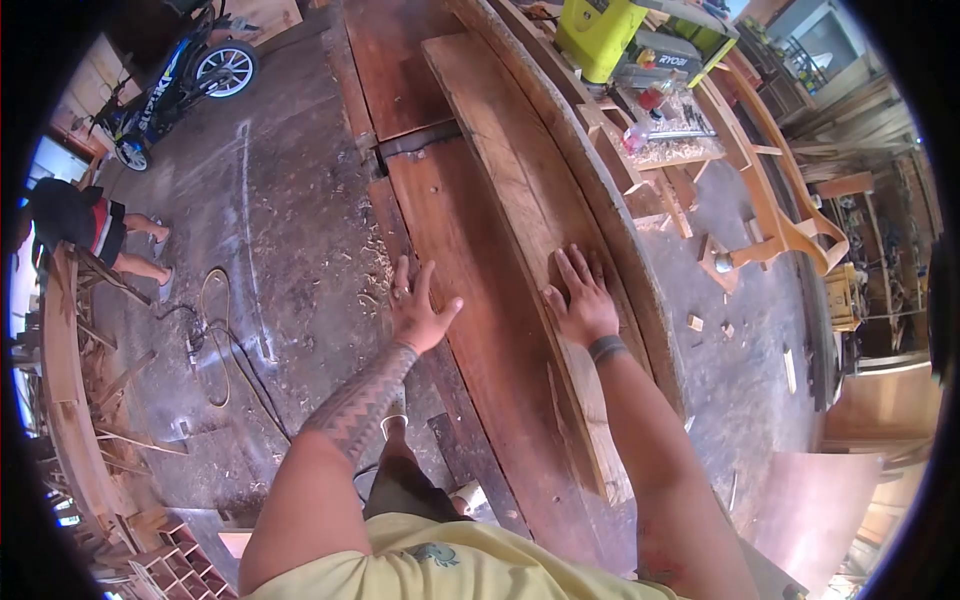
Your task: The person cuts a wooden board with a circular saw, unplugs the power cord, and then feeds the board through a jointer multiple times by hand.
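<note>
My left hand [422, 308] rests near the left edge of a long reddish-brown wooden bench top [440, 200], its fingers apart and nothing in it. On the light wooden plank [500, 140] lies my right hand [584, 300], flat with fingers stretched out. The plank runs lengthwise along the bench, its far end narrower in view. Just right of it, a long rough-edged board [640, 290] stretches along the bench side. A dark gap [420, 138] crosses the bench top beyond my left hand.
A green Ryobi machine [620, 40] stands at the upper right by shavings and bottles. Further right is a curved wooden frame [790, 220]. A Suzuki motorbike [165, 95] and another person [85, 220] are at left. A cable [235, 340] lies on the floor.
</note>
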The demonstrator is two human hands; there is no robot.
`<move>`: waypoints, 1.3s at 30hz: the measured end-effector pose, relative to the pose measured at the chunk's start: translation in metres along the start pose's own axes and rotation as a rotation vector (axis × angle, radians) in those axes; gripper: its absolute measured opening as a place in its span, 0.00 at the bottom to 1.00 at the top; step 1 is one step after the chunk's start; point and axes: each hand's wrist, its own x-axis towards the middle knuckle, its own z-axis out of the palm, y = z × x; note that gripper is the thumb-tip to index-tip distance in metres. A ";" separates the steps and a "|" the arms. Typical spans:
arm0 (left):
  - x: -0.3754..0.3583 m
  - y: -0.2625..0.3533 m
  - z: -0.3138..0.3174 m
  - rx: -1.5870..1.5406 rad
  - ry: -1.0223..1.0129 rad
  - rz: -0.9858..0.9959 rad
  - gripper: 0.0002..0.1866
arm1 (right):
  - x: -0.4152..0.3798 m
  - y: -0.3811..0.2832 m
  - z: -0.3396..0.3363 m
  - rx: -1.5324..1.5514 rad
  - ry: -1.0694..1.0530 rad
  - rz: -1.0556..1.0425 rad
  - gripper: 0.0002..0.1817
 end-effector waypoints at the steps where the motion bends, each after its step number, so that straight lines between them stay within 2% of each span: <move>1: 0.000 -0.004 0.013 -0.098 0.017 0.032 0.46 | 0.003 0.001 0.002 -0.030 0.020 -0.011 0.39; 11: 0.001 0.010 0.000 -0.026 -0.030 -0.001 0.46 | 0.023 -0.004 0.005 -0.050 0.032 0.004 0.39; 24: -0.004 -0.001 0.015 -0.045 0.041 0.075 0.46 | 0.055 -0.009 0.011 -0.075 0.092 -0.016 0.39; 27: -0.001 -0.001 0.019 0.004 0.078 0.104 0.45 | 0.063 -0.012 0.006 -0.069 0.026 0.042 0.38; 28: -0.002 0.002 0.015 -0.084 0.052 0.074 0.45 | 0.065 -0.006 0.009 -0.172 0.095 -0.040 0.38; 29: -0.002 0.005 0.013 -0.051 0.049 0.079 0.44 | 0.068 -0.003 0.012 -0.060 0.084 -0.034 0.37; 33: -0.005 0.004 0.010 -0.088 0.021 0.074 0.45 | 0.082 0.006 0.021 0.046 0.102 -0.110 0.37; 34: -0.006 0.004 0.016 -0.076 0.038 0.050 0.45 | 0.087 0.018 0.028 -0.080 0.132 -0.174 0.37; 35: -0.006 0.001 0.022 -0.074 0.051 0.039 0.45 | 0.086 0.011 0.026 -0.096 0.096 -0.107 0.37; 39: -0.009 0.009 0.016 -0.072 0.024 -0.022 0.45 | 0.095 0.007 0.023 -0.140 0.091 -0.110 0.35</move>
